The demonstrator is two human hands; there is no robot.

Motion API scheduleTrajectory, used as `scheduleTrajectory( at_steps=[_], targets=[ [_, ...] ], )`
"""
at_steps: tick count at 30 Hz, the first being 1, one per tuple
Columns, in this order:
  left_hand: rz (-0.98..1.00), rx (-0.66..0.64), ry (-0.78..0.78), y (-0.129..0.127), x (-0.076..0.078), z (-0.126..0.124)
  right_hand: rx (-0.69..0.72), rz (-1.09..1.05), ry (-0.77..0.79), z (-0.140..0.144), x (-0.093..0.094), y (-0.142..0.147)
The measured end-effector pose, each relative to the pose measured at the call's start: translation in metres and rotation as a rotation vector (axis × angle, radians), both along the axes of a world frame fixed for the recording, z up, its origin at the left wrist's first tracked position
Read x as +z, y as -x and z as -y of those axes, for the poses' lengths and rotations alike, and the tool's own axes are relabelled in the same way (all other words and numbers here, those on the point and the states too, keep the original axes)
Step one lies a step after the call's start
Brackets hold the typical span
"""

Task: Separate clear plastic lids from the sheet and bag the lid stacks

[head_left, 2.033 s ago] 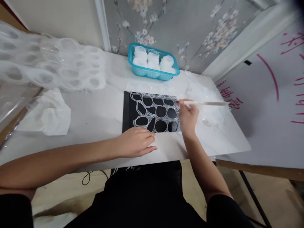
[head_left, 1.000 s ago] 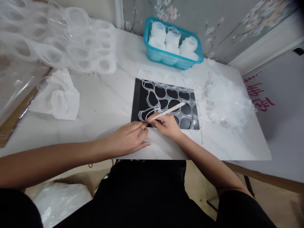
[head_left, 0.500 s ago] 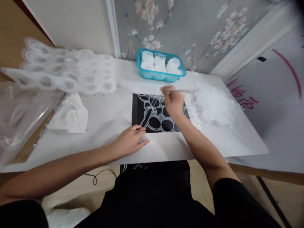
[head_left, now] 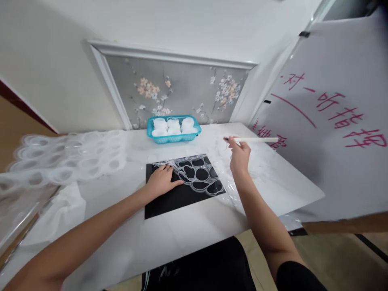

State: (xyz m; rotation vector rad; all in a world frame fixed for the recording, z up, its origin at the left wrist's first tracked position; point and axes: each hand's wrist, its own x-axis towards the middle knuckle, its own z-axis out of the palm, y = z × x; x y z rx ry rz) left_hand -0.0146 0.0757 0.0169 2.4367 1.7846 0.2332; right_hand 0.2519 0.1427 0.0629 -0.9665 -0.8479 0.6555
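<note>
A black mat (head_left: 169,198) lies on the white table (head_left: 188,230), with a clear plastic web of ring-shaped offcuts (head_left: 198,173) spread over its far right part. My left hand (head_left: 162,180) rests flat on the mat at the web's left edge. To the right of the mat my right hand (head_left: 239,155) is raised above a pile of clear plastic scraps (head_left: 257,161) and grips a thin white stick (head_left: 256,140), which points right.
A teal basket (head_left: 172,137) with white round pieces stands at the table's far edge. Clear sheets with round holes (head_left: 66,157) lie at the far left, a crumpled white cloth (head_left: 65,210) nearer. A white board with red writing (head_left: 327,133) leans at the right.
My right hand lifted the stick from the web and swung it right, over the scrap pile. My left hand moved forward onto the mat. The view tilted up.
</note>
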Motion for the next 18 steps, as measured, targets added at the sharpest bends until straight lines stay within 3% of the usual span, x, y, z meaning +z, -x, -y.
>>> scheduleTrajectory(
  at_steps=[5, 9, 11, 14, 18],
  targets=[
    [0.003, -0.003, 0.011, -0.064, 0.006, -0.091, -0.04, -0.093, 0.05, -0.004, -0.021, -0.021],
    [0.04, -0.05, 0.033, -0.123, 0.009, -0.133, -0.069, -0.121, -0.034, 0.0, -0.018, -0.029],
    [0.072, -0.054, 0.052, -0.149, 0.018, -0.151, -0.062, -0.165, -0.09, 0.003, -0.014, -0.027],
    [0.152, -0.079, 0.063, -0.184, 0.049, -0.178, 0.126, -0.295, -0.119, 0.009, -0.008, -0.019],
    [0.299, -0.264, 0.074, -0.214, 0.111, -0.205, 0.416, -0.564, -0.086, 0.015, -0.003, -0.016]
  ],
)
